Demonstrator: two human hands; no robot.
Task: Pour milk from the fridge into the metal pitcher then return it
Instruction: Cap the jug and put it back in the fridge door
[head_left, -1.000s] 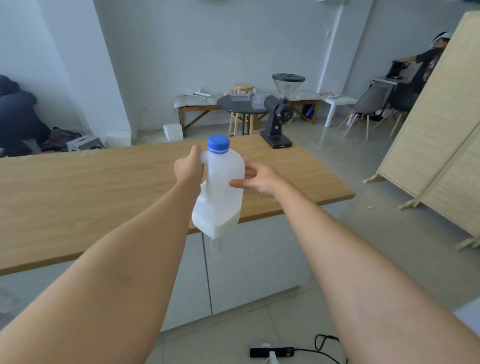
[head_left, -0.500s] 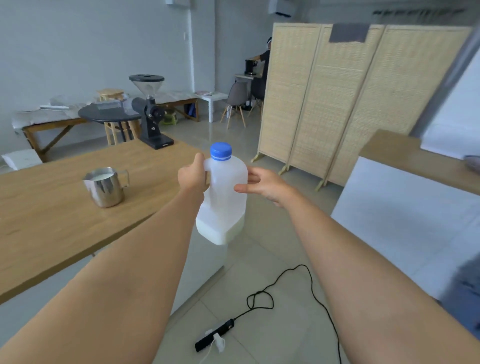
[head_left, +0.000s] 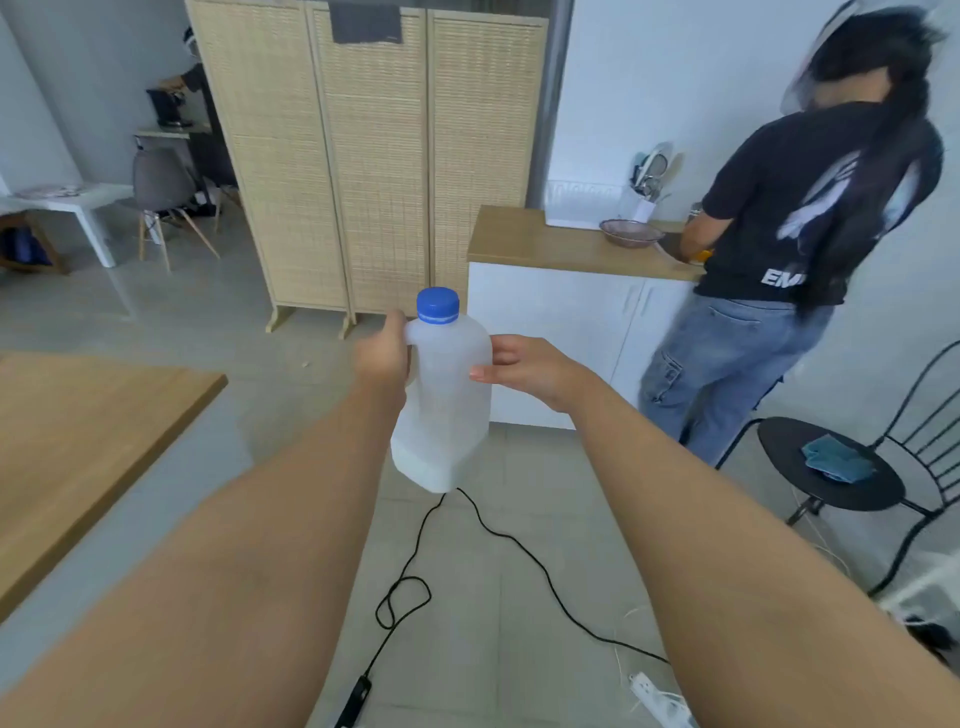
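A translucent plastic milk jug (head_left: 444, 410) with a blue cap (head_left: 438, 305) is held upright in mid-air over the floor, a little milk at its bottom. My left hand (head_left: 382, 358) is closed around the jug's handle on its left side. My right hand (head_left: 524, 366) rests with fingers spread against the jug's right side. The metal pitcher and the fridge are out of view.
The wooden table's corner (head_left: 156, 395) is at left. A black cable (head_left: 467, 561) and power strip (head_left: 660, 699) lie on the floor ahead. A person (head_left: 779, 244) stands at the white counter (head_left: 550, 244). A black chair (head_left: 852, 478) stands right; rattan screens (head_left: 374, 166) behind.
My view has swung right, away from the table and the metal pitcher, toward the counter and the person. The jug stays held in front of me in the same grip.
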